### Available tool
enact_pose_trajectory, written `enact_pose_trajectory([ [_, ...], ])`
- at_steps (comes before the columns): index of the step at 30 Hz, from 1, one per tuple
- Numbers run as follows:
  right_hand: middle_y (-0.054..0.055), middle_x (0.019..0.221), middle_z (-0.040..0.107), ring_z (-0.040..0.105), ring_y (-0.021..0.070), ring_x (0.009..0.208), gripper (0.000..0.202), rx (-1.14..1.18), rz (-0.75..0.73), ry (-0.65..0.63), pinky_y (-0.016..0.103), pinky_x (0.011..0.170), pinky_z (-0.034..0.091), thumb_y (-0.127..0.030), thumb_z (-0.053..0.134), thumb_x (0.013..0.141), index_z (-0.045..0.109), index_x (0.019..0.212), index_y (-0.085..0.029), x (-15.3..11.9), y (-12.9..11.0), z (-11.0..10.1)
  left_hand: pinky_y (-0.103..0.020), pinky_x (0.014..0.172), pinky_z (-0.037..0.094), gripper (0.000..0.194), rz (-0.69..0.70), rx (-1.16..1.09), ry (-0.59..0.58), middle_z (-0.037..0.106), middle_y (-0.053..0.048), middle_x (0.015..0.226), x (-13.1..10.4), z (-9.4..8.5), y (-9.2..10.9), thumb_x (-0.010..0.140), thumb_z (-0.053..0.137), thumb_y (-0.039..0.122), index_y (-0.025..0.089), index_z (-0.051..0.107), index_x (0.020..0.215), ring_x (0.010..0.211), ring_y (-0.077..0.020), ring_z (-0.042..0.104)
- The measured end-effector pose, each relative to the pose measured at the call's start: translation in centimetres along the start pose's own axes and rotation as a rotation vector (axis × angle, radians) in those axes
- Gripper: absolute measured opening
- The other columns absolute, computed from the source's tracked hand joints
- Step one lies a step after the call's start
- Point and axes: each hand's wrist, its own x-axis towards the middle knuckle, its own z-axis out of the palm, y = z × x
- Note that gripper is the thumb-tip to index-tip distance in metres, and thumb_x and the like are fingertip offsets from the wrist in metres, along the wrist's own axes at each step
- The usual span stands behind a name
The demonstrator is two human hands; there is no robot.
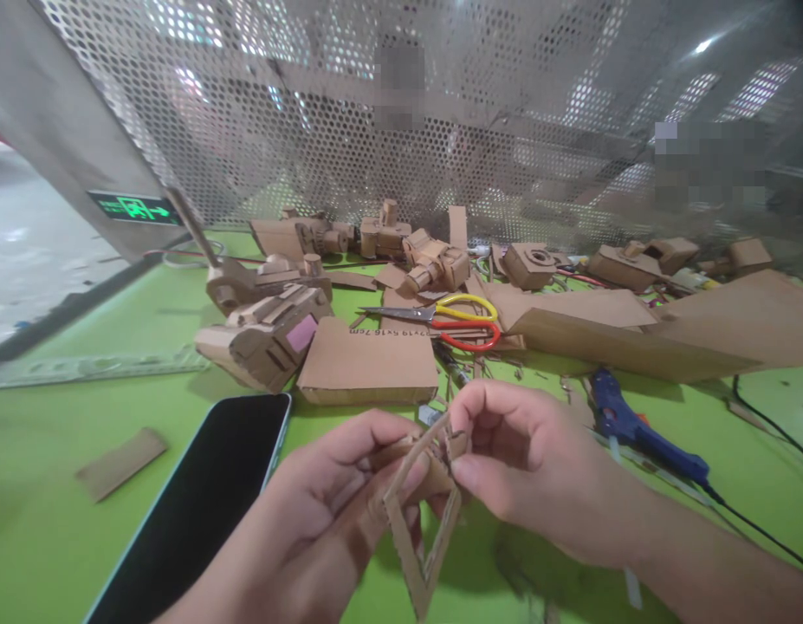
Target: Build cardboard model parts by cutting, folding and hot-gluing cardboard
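Note:
My left hand [349, 494] is closed around a small cardboard frame [404, 537], made of thin strips joined in a diamond-like outline. My right hand [524, 459] pinches a little cardboard piece [457, 445] at the frame's upper right corner, thumb and fingertips together. Whether that piece is fixed to the frame I cannot tell. Just beyond my hands lies a flat cardboard box [368, 364] with printed numbers on it. Behind it rest scissors [440, 316] with one yellow and one red handle loop, blades pointing left.
A phone [193, 503] lies left of my hands, near a loose cardboard scrap [121, 464]. To the right is a blue glue gun [648, 433] with a black cable. Several cardboard models [264, 338] line the back before a perforated metal screen [349, 156]. A large cardboard sheet [635, 338] leans at right.

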Motion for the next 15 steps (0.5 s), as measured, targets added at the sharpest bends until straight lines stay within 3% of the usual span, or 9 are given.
enact_pose_trajectory([
  [5, -0.004, 0.086, 0.065, 0.059, 0.0134, 0.08, 0.029, 0.028, 0.006, -0.054, 0.023, 0.071, 0.05, -0.007, 0.086, 0.084, 0.065, 0.094, -0.023, 0.1, 0.4, -0.6, -0.017, 0.073, 0.063, 0.012, 0.077, 0.057, 0.023, 0.086, 0.0, 0.09, -0.2, -0.8, -1.0, 0.095, 0.097, 0.04, 0.03, 0.092, 0.101, 0.078, -0.015, 0.077],
  [9, -0.006, 0.087, 0.067, 0.059, 0.0105, 0.081, 0.037, 0.087, -0.014, -0.078, 0.019, 0.074, 0.051, 0.005, 0.088, 0.077, 0.068, 0.095, -0.021, 0.3, 0.9, -1.2, -0.018, 0.074, 0.063, 0.01, 0.089, 0.104, 0.006, 0.088, 0.0, 0.094, -0.3, -1.4, -1.0, 0.099, 0.093, 0.039, 0.032, 0.093, 0.105, 0.081, -0.0161, 0.079],
  [12, -0.007, 0.083, 0.066, 0.057, 0.0083, 0.075, 0.038, 0.126, 0.021, -0.079, 0.016, 0.068, 0.049, 0.006, 0.089, 0.075, 0.07, 0.093, -0.02, 0.4, 1.0, -1.1, -0.018, 0.073, 0.061, 0.016, 0.047, 0.096, -0.006, 0.085, 0.0, 0.088, -0.3, -1.1, -0.4, 0.097, 0.094, 0.044, 0.029, 0.091, 0.1, 0.079, -0.0156, 0.076],
  [15, -0.006, 0.081, 0.067, 0.058, 0.009, 0.071, 0.036, 0.159, 0.051, -0.088, 0.018, 0.065, 0.05, -0.004, 0.097, 0.074, 0.07, 0.092, -0.02, 0.5, 0.9, -0.9, -0.018, 0.071, 0.06, 0.031, -0.04, 0.069, -0.014, 0.081, -0.002, 0.084, -0.2, -0.5, 0.2, 0.092, 0.097, 0.052, 0.023, 0.088, 0.093, 0.075, -0.0146, 0.071],
])
